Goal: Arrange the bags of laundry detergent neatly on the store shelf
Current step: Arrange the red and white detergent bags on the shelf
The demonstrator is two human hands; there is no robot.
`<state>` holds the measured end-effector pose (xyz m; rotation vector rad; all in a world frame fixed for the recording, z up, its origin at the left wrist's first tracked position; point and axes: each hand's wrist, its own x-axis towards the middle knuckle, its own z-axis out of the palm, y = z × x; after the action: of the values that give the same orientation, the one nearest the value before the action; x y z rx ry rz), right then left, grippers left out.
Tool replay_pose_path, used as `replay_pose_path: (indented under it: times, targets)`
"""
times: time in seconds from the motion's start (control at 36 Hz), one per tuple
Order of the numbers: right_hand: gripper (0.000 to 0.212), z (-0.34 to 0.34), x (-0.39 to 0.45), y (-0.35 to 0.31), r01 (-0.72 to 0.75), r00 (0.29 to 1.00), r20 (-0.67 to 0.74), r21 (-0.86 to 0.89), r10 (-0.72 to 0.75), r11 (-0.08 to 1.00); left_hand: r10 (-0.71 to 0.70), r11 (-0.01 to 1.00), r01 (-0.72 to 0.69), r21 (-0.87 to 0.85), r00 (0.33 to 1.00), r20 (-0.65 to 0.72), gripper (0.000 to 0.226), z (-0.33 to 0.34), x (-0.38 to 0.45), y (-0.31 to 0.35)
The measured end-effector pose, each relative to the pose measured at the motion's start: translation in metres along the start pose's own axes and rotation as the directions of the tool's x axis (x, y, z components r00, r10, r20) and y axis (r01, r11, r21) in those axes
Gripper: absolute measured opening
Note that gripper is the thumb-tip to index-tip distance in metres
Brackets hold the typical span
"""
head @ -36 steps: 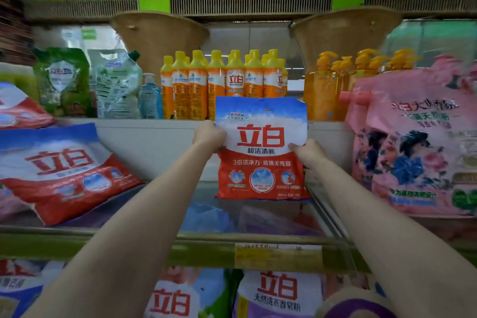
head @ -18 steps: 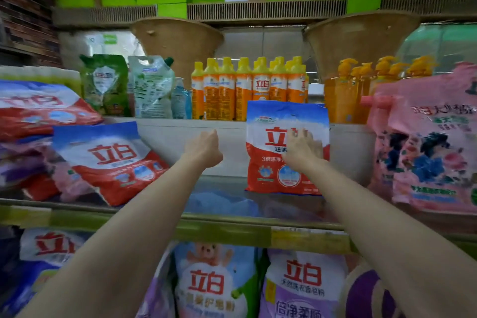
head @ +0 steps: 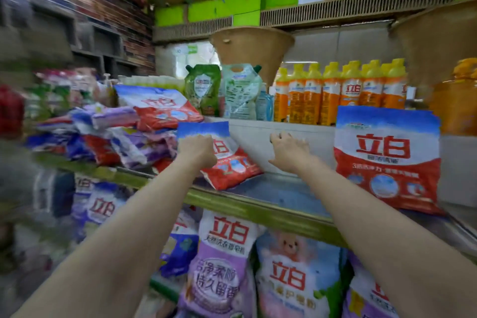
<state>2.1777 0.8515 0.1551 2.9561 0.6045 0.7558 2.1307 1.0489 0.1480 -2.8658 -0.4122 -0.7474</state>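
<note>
A red, white and blue detergent bag (head: 387, 157) stands upright against the back wall of the glass shelf (head: 258, 204), at the right. A second bag of the same kind (head: 232, 162) lies tilted at the shelf's left, and my left hand (head: 197, 151) grips its upper part. My right hand (head: 289, 152) hovers between the two bags with fingers spread, holding nothing. Further left, a loose pile of red and purple bags (head: 124, 142) lies heaped on the shelf.
Orange bottles with yellow caps (head: 343, 93) and green refill pouches (head: 204, 89) line the ledge behind. Large purple and pink detergent bags (head: 224, 263) stand on the shelf below. Two woven baskets (head: 251, 51) sit above. The left side is motion-blurred.
My view has swung left. My right hand has let go of the upright bag and moved left. My left hand has reached over and taken hold of the tilted bag.
</note>
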Motion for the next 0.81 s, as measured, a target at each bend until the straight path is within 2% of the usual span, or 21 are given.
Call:
replay_pose_path:
  times: [0.14,0.22,0.39,0.56,0.67,0.81]
  targets:
    - [0.049,-0.002,0.009,-0.038,0.062,0.998,-0.002,0.051,-0.062,0.997,-0.073,0.994,0.073,0.079,0.997,-0.008,0.045,-0.006,-0.012,-0.035]
    - [0.049,0.000,0.014,-0.054,0.106,0.994,-0.026,0.040,-0.105,0.994,-0.124,0.990,0.126,0.065,0.992,-0.035,0.042,-0.007,-0.017,-0.049]
    - [0.049,0.006,0.020,-0.072,0.152,0.988,-0.034,0.052,-0.150,0.987,-0.171,0.985,0.171,0.025,0.985,0.017,0.046,-0.005,-0.021,-0.061]
    - [0.052,0.017,0.019,-0.074,0.174,0.985,-0.009,0.065,-0.174,0.983,-0.201,0.978,0.194,0.082,0.975,0.094,0.055,0.007,-0.027,-0.046]
    - [0.059,0.022,0.014,-0.069,0.181,0.983,0.025,0.066,-0.183,0.981,-0.244,0.966,0.254,-0.048,0.957,0.156,0.069,0.024,-0.026,-0.030]
    - [0.045,0.032,0.015,-0.054,0.151,0.987,0.037,0.065,-0.153,0.986,-0.272,0.918,0.337,-0.208,0.918,0.289,0.075,0.040,-0.019,-0.009]
